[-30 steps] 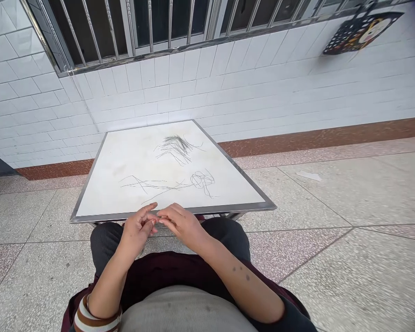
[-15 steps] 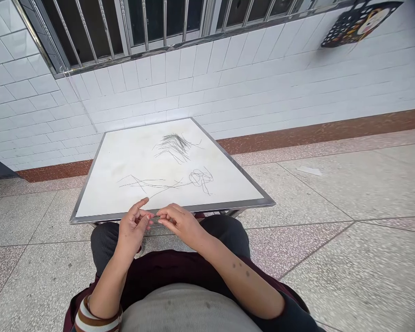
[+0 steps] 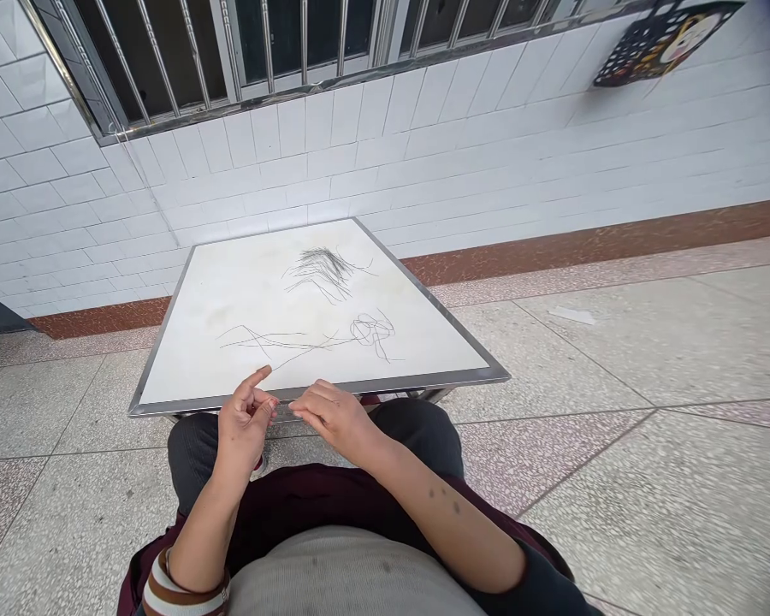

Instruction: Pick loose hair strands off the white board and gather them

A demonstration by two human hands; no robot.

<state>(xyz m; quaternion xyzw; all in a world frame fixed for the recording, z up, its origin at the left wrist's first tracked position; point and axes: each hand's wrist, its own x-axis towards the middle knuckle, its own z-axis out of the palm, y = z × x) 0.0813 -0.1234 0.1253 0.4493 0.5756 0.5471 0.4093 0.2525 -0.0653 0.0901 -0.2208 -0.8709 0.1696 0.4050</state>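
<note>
A low white table (image 3: 231, 282) with a metal rim stands in front of me. On it lie thin dark strands: a bunch (image 3: 321, 263) towards the far side, a looped tangle (image 3: 372, 329) on the right, and long single strands (image 3: 275, 342) across the middle. My left hand (image 3: 244, 423) hovers at the table's near edge, fingertips pinched, index finger raised. My right hand (image 3: 334, 415) is beside it, fingers curled and pinched. The two hands' fingertips are a little apart; what they pinch is too fine to see.
A white tiled wall (image 3: 488, 145) with a barred window (image 3: 263, 43) rises behind the table. A dark perforated basket (image 3: 667, 38) hangs at the upper right. Speckled floor tiles (image 3: 648, 359) surround the table, with a scrap of paper (image 3: 571, 315) on the right.
The hands have drawn slightly apart; a second ago their fingertips touched. The left index finger has lifted.
</note>
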